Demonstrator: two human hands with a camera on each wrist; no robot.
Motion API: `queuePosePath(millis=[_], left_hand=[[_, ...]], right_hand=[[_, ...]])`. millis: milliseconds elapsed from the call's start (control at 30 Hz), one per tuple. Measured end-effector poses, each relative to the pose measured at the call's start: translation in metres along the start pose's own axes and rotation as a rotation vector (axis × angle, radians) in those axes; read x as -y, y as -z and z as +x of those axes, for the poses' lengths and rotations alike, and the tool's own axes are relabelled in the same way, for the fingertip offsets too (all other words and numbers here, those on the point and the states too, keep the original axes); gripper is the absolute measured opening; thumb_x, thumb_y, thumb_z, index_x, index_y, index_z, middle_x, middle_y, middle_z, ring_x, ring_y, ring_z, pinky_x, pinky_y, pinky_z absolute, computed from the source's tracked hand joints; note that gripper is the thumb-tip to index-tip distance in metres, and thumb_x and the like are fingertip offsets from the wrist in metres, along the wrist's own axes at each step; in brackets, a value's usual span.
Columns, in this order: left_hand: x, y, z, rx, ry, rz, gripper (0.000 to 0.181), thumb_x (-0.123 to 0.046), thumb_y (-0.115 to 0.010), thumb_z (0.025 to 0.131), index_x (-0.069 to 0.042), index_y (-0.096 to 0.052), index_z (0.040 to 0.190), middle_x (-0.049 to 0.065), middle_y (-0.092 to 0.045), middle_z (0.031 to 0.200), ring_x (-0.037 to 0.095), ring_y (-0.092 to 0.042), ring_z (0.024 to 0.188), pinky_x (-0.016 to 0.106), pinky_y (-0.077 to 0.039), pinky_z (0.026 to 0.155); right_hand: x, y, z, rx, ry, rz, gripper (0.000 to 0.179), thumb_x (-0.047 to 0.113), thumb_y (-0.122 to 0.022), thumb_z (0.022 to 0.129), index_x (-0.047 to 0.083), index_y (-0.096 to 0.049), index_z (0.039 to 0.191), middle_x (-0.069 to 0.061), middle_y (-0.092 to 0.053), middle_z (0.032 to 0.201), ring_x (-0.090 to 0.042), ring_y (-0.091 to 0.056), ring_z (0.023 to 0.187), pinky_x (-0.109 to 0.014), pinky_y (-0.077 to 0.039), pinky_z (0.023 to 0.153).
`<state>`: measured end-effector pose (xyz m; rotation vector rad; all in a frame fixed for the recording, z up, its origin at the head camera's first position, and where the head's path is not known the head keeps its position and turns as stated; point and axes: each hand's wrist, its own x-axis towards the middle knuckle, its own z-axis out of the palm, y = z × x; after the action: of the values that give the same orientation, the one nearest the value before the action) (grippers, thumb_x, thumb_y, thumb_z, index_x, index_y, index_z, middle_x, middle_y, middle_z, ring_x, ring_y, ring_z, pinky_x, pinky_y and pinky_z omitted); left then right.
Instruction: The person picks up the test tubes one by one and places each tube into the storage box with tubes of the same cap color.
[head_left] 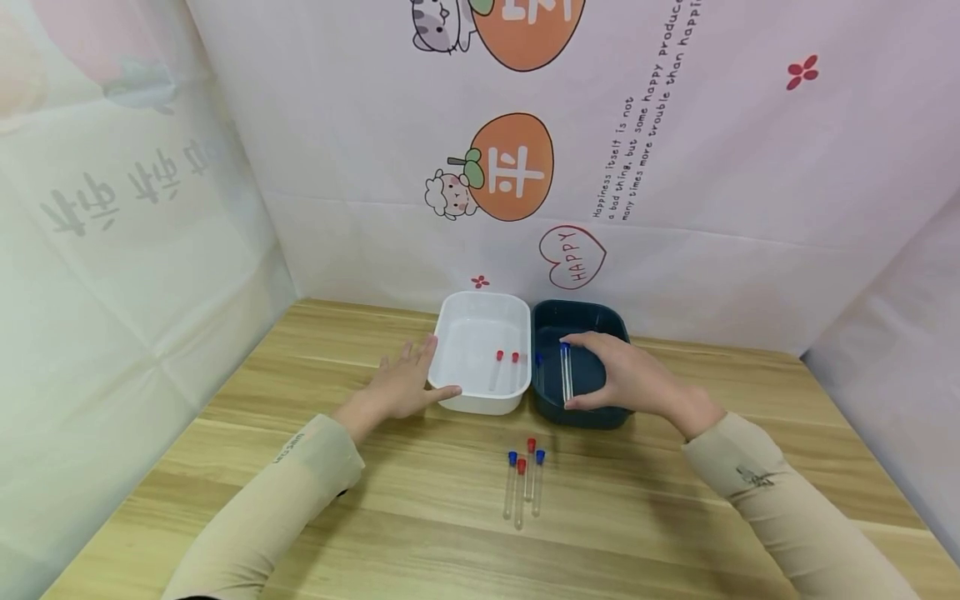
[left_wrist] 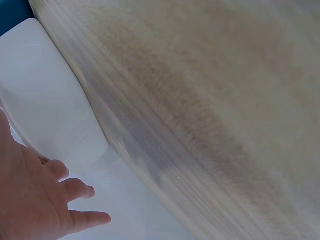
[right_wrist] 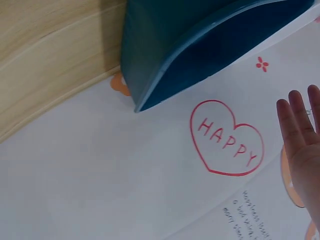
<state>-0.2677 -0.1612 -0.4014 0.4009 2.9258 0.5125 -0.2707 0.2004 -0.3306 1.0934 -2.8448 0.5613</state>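
Above the dark blue bin (head_left: 581, 310), my right hand (head_left: 637, 375) holds a test tube with a blue cap (head_left: 566, 375) between thumb and fingers, cap end up. The right wrist view shows only fingers of that hand (right_wrist: 305, 145), and the tube is out of sight there. My left hand (head_left: 401, 385) rests at the left side of the white bin (head_left: 480, 403), fingers spread, thumb along its front rim. Two red-capped test tubes (head_left: 514, 371) lie inside the white bin. Another blue-capped tube (head_left: 539, 367) shows in the dark bin, partly hard to make out.
Several test tubes, including a red-capped one (head_left: 520, 500) and a blue-capped one (head_left: 537, 487), lie on the wooden table (head_left: 420, 533) in front of the bins. A printed cloth (head_left: 360, 242) hangs behind the bins, and more cloth stands at both sides.
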Motion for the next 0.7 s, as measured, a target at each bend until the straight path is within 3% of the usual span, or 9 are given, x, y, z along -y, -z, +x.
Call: queuePosePath(millis=[467,700], left_hand=[[0.002,-0.002,0.000,-0.016,0.000,0.008,0.107,-0.071,-0.051,0.096,-0.005,-0.003,0.165,0.012,-0.008,0.171,0.043,-0.006,0.154,0.074,-0.008,0.114],[0.003,-0.003,0.001,-0.015,-0.001,0.010,0.107,-0.072,-0.051,0.096,-0.006,-0.002,0.165,0.011,-0.006,0.171,0.042,-0.005,0.155,0.073,-0.008,0.115]], right_hand=[[-0.031,-0.005,0.017,0.064,-0.051,-0.001,0.092,0.051,-0.086,0.080,0.004,-0.049,0.150,-0.025,-0.048,0.151,-0.050,-0.038,0.141,-0.065,-0.033,0.111],[-0.046,-0.014,0.023,0.090,-0.089,0.017,0.094,0.055,-0.083,0.082,0.000,-0.048,0.150,-0.028,-0.045,0.152,-0.048,-0.040,0.141,-0.063,-0.033,0.113]])
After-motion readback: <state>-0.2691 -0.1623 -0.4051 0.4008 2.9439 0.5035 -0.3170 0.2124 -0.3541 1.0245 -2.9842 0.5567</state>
